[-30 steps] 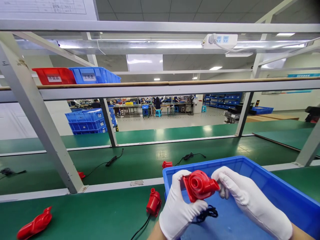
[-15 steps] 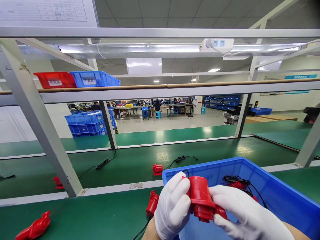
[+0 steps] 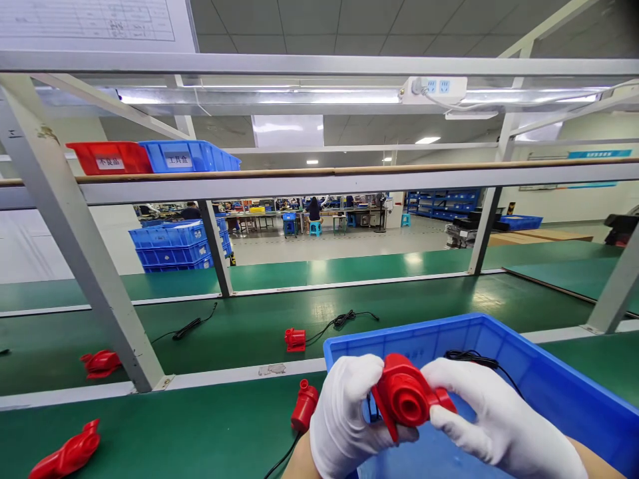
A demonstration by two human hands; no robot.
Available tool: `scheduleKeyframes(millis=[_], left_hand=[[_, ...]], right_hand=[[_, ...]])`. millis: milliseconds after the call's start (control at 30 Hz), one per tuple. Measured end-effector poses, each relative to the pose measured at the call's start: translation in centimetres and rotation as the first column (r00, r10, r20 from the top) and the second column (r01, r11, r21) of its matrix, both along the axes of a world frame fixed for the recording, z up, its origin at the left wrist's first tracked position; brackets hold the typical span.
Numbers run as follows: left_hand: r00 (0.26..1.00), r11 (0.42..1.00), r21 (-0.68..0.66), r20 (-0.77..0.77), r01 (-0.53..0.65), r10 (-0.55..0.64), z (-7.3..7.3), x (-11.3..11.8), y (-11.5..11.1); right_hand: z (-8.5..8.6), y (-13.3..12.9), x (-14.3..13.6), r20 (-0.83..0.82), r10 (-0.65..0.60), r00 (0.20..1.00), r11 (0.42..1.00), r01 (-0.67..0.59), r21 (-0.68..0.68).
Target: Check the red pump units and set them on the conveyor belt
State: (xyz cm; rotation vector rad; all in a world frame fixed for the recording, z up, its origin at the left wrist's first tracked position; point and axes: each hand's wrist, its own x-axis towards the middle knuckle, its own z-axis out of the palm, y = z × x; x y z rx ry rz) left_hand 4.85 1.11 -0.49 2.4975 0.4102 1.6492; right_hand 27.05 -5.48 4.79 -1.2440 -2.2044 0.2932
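A red pump-like part (image 3: 408,399) is held between both gloved hands above a blue bin (image 3: 554,379), its round opening facing me. Wrapped round its left side is my left hand (image 3: 349,412), in a white glove. The thumb and fingers of my right hand (image 3: 486,412) pinch the small spout on its right. Behind my right hand, a coiled black cable (image 3: 472,358) lies in the bin. Just left of my left hand, another red part (image 3: 304,406) with a black cable rests on the green surface.
A red part (image 3: 295,340) with a cable (image 3: 344,320) lies beyond the bin. More red parts (image 3: 101,363) (image 3: 70,452) are at the left. Metal posts (image 3: 84,246) stand on the bench; a shelf above holds a red bin (image 3: 110,159) and a blue bin (image 3: 187,158).
The held part has turned so its round opening faces me, and my left fingers have shifted beneath it. Parts and cables on the middle green strip have moved left.
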Motion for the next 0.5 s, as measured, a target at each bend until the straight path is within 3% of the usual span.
scheduleKeyframes(millis=[100, 267, 367, 433, 500], left_hand=[[0.999, 0.969, -0.246, -0.016, 0.033, -0.038, 0.2, 0.1, -0.4], [0.995, 0.813, -0.578, -0.01, 0.072, -0.095, -0.2, 0.9, -0.5], [0.989, 0.769, -0.639, -0.093, 0.027, -0.113, -0.7, 1.3, -0.2], [0.966, 0.75, -0.658, -0.229, -0.063, -0.12, -0.9, 1.5, 0.1], [0.927, 0.739, -0.659, -0.348, -0.136, -0.139, -1.1, 1.7, 0.2]], right_hand=[[0.0, 0.2, -0.1, -0.023, -0.098, 0.995, 0.985, 0.094, -0.141], [1.3, 1.6, 0.5, -0.189, -0.21, 0.959, 0.901, 0.115, -0.418], [4.4, 3.7, 3.2, -0.179, -0.344, 0.922, 0.869, 0.24, -0.432], [7.6, 5.6, 6.2, -0.077, -0.491, 0.868, 0.839, 0.447, -0.311], [11.4, 7.6, 9.6, -0.04, -0.649, 0.76, 0.756, 0.639, -0.14]])
